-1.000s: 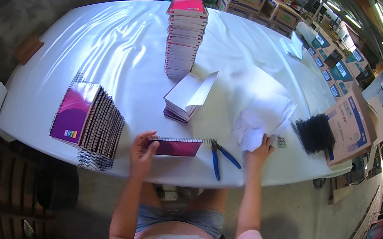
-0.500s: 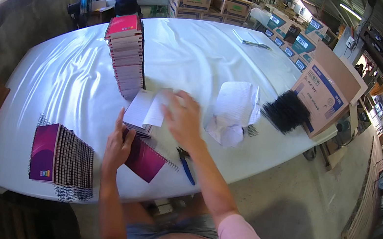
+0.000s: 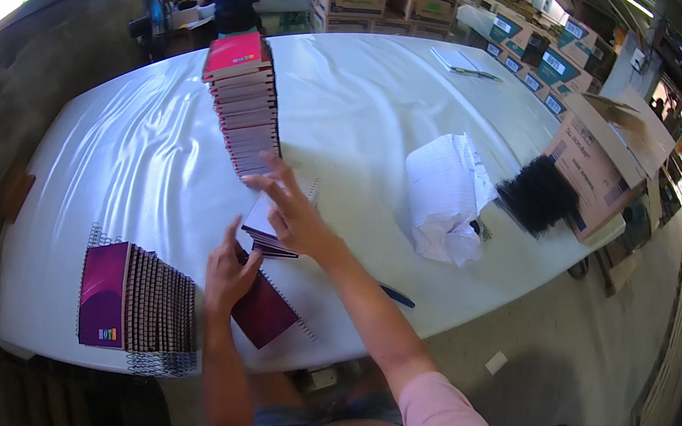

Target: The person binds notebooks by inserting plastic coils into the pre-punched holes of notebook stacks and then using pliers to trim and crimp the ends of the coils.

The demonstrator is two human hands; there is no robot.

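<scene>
A small notebook (image 3: 263, 212) lies open at white pages, on top of a few dark-edged ones, just in front of the tall stack. My right hand (image 3: 292, 215) is over it, fingers stretched and spread, with nothing seen in them. Nearer me is a purple spiral notebook (image 3: 266, 312), tilted, its wire coil sticking out past one end. My left hand (image 3: 230, 274) rests at its far left corner, index finger and thumb apart; its other fingers are partly hidden. The pliers' blue handle (image 3: 396, 295) shows beyond my right forearm, which covers the rest.
A tall stack of red-covered notebooks (image 3: 243, 101) leans behind my hands. Purple spiral notebooks (image 3: 107, 293) stand in a row at left. Rightward are crumpled lined paper (image 3: 445, 193), a pile of black coils (image 3: 539, 197) and an open carton (image 3: 591, 162). Two people sit far back.
My right hand has let go of the white page it was turning and moved left, fingers now spread. My left hand stays by the purple notebook. The whole view has shifted slightly.
</scene>
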